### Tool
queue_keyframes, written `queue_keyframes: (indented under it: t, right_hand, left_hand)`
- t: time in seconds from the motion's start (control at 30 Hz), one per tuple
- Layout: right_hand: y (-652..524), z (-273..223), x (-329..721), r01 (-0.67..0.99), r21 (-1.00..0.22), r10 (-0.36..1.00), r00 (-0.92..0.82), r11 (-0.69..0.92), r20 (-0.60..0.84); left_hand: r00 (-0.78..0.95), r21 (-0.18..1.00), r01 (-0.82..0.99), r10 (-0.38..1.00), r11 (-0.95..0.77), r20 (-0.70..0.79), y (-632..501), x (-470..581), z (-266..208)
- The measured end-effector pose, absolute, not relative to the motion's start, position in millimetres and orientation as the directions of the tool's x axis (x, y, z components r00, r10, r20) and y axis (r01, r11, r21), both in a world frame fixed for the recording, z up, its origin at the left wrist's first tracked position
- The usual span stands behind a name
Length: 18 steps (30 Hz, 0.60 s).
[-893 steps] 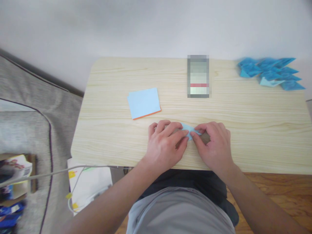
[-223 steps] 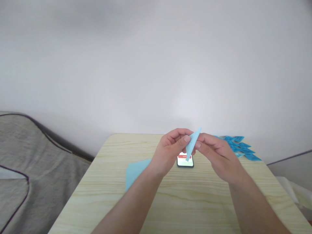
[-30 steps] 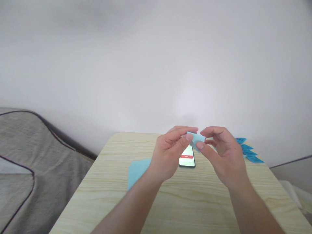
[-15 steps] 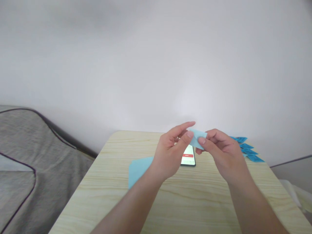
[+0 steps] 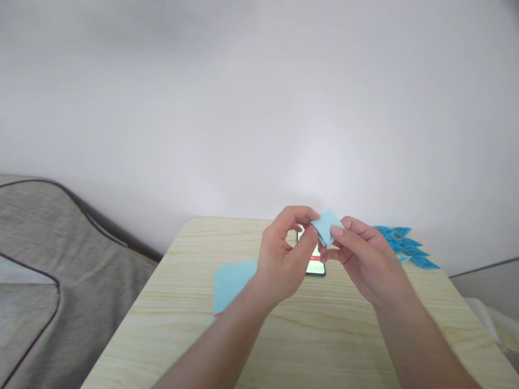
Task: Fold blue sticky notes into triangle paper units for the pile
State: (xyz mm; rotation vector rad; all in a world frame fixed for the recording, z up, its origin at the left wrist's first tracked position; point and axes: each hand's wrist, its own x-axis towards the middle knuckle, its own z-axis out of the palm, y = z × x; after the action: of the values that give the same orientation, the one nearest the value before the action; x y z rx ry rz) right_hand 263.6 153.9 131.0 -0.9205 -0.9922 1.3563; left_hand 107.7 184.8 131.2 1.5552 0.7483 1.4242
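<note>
A small folded piece of light blue paper (image 5: 329,222) is held up between both hands, above the far part of the table. My left hand (image 5: 286,251) pinches its left corner between thumb and index finger. On the other side, my right hand (image 5: 368,251) grips the right edge, its thumb lying on the front face and its fingers behind. Layers of the paper stick out slightly at the lower left. Beneath the hands lies a smartphone (image 5: 317,268) with a lit screen, partly covered by them.
Light blue square paper sheets (image 5: 233,283) lie left on the wood-grain table (image 5: 316,335), partly behind my left forearm. Several folded darker blue paper pieces (image 5: 411,251) sit at the right. A white wall (image 5: 259,108) rises behind; grey fabric (image 5: 89,292) is at the left.
The folded paper has turned, and a corner now points up. My left index finger has curled down from outstretched onto the paper's left corner. My right hand has shifted slightly left.
</note>
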Motion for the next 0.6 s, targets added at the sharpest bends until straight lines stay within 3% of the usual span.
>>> queue_keyframes:
  t: [0.37, 0.6]
  right_hand:
    - [152.4, 124.0, 264.9, -0.238, -0.967, 0.995, -0.018, 0.087, 0.094]
    - [153.6, 124.5, 264.5, -0.266, -0.961, 0.996, -0.022, 0.076, 0.085]
  left_hand:
    - [0.018, 0.910, -0.198, 0.927, -0.364, 0.374, 181.9, 108.7, 131.2]
    - [0.080, 0.904, -0.288, 0.932, -0.318, 0.353, 183.4, 107.1, 131.8]
